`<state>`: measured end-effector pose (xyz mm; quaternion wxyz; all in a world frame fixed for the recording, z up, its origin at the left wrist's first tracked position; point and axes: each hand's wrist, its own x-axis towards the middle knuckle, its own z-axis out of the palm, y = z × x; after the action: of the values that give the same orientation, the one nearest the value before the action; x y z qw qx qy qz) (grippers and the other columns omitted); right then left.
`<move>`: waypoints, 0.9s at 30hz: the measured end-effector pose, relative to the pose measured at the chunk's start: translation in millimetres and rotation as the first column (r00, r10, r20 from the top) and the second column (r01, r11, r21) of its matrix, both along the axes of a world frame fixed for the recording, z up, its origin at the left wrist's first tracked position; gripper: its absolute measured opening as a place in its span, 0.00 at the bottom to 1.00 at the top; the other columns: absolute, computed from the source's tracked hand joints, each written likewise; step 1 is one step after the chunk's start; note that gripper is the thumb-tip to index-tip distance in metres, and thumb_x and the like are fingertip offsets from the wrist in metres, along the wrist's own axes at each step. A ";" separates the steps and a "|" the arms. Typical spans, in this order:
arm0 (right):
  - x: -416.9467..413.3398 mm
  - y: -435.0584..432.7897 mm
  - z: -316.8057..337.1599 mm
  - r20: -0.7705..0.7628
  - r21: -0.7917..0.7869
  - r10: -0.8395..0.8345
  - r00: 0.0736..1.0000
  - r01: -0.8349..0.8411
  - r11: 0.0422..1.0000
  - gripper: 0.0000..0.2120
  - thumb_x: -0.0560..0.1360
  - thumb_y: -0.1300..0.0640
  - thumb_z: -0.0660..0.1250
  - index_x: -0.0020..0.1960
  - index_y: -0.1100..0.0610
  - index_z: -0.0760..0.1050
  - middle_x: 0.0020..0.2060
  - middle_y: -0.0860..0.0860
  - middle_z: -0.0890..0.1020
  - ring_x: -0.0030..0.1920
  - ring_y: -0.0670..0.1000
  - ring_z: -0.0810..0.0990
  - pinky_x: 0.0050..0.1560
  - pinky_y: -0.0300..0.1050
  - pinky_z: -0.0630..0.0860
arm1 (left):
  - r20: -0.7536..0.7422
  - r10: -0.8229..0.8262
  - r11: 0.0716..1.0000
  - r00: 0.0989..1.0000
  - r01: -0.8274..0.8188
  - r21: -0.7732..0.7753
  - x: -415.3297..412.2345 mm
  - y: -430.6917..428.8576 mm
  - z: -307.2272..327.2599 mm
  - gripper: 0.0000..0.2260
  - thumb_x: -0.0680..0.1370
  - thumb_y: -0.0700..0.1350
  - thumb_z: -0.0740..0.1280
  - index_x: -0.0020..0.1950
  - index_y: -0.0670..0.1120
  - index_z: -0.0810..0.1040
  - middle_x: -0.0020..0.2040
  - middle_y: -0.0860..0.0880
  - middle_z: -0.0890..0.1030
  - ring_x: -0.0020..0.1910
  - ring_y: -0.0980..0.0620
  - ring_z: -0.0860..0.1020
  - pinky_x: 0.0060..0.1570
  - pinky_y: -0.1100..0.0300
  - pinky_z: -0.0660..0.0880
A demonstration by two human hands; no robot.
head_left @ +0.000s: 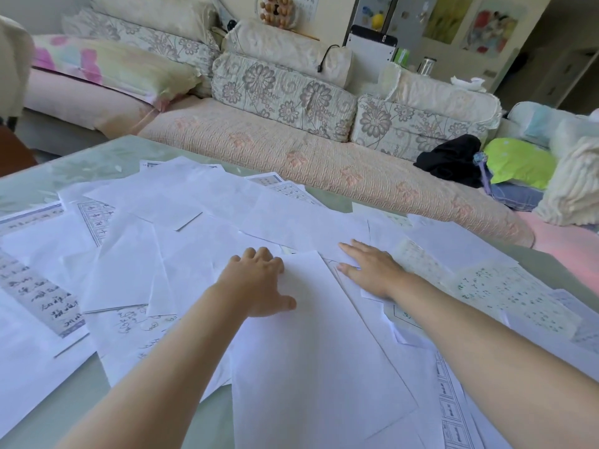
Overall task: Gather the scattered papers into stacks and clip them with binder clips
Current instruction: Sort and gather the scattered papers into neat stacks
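Several white papers lie scattered and overlapping across a pale green table; some are blank, some carry printed grids or handwriting. A large blank sheet lies on top in the middle. My left hand grips this sheet's far left corner, fingers curled over its edge and thumb on top. My right hand rests flat on the papers just right of that sheet, fingers straight. No binder clips are visible.
A sofa with floral cushions runs along the table's far edge. Black clothing and a green pillow lie on it at the right. Handwritten sheets lie near the table's right edge.
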<state>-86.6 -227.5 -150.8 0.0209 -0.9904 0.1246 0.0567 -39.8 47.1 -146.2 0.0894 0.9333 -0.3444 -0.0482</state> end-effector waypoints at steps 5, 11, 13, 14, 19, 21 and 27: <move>1.2 12.8 3.9 0.182 -0.200 0.171 0.968 -0.134 0.971 0.27 0.80 0.44 0.63 0.75 0.52 0.66 0.54 0.52 0.81 0.57 0.56 0.77 0.53 0.49 0.74 | -0.015 0.028 0.993 0.999 -0.030 -0.112 2.4 1.7 -6.5 0.27 0.72 0.66 0.64 0.66 0.53 0.69 0.65 0.52 0.68 0.66 0.49 0.65 0.61 0.55 0.65; -14.0 -7.7 21.8 0.367 -0.326 0.097 0.925 0.030 0.945 0.06 0.73 0.65 0.65 0.49 0.58 0.75 0.32 0.54 0.77 0.32 0.59 0.74 0.29 0.47 0.68 | -0.015 -0.037 0.995 0.999 0.036 -0.088 -7.8 -34.6 7.9 0.27 0.73 0.64 0.66 0.67 0.53 0.69 0.67 0.52 0.67 0.68 0.50 0.63 0.63 0.55 0.63; -12.2 -0.2 37.2 0.496 -0.122 -0.108 0.862 0.192 0.974 0.06 0.78 0.62 0.60 0.52 0.57 0.75 0.40 0.57 0.81 0.41 0.61 0.77 0.36 0.48 0.67 | -0.007 -0.023 0.998 1.000 0.023 -0.057 -5.3 -34.6 4.7 0.27 0.73 0.64 0.66 0.68 0.54 0.69 0.68 0.52 0.67 0.69 0.50 0.63 0.65 0.54 0.63; -11.9 0.7 42.8 0.561 -0.028 -0.184 0.807 0.240 0.970 0.06 0.79 0.61 0.60 0.52 0.57 0.75 0.42 0.57 0.81 0.43 0.61 0.77 0.38 0.48 0.68 | 0.004 -0.015 0.999 1.000 0.015 -0.045 -4.2 -34.8 2.8 0.28 0.73 0.64 0.67 0.68 0.54 0.69 0.69 0.52 0.67 0.70 0.50 0.62 0.65 0.53 0.63; -32.3 24.6 77.3 0.555 0.685 -0.541 0.632 0.023 0.728 0.07 0.79 0.60 0.63 0.52 0.54 0.80 0.46 0.50 0.84 0.45 0.55 0.82 0.40 0.51 0.80 | -0.106 0.099 0.906 0.989 -0.134 -0.402 -13.5 -38.6 13.4 0.32 0.76 0.61 0.66 0.75 0.49 0.61 0.73 0.48 0.66 0.72 0.47 0.63 0.68 0.50 0.63; -48.8 37.4 85.4 0.404 0.875 -0.652 0.641 -0.064 0.479 0.09 0.78 0.62 0.64 0.55 0.53 0.80 0.45 0.50 0.84 0.42 0.53 0.82 0.29 0.47 0.79 | -0.181 0.137 0.732 0.974 -0.222 -0.644 -18.8 -35.6 28.8 0.37 0.74 0.60 0.68 0.77 0.48 0.58 0.75 0.48 0.64 0.73 0.47 0.62 0.70 0.51 0.61; -94.6 70.1 59.7 0.066 0.947 -0.651 0.756 0.158 0.280 0.13 0.76 0.67 0.67 0.56 0.52 0.76 0.46 0.54 0.83 0.36 0.54 0.79 0.24 0.40 0.69 | 0.163 -0.093 0.834 0.982 0.166 -0.526 -53.8 -9.6 58.9 0.45 0.62 0.79 0.58 0.75 0.59 0.59 0.75 0.58 0.59 0.74 0.53 0.56 0.73 0.49 0.57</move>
<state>-181.2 -157.4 -91.1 0.5933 -0.7280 0.3215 -0.1214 -93.6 37.5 -87.3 0.3208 0.8465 -0.4117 0.1052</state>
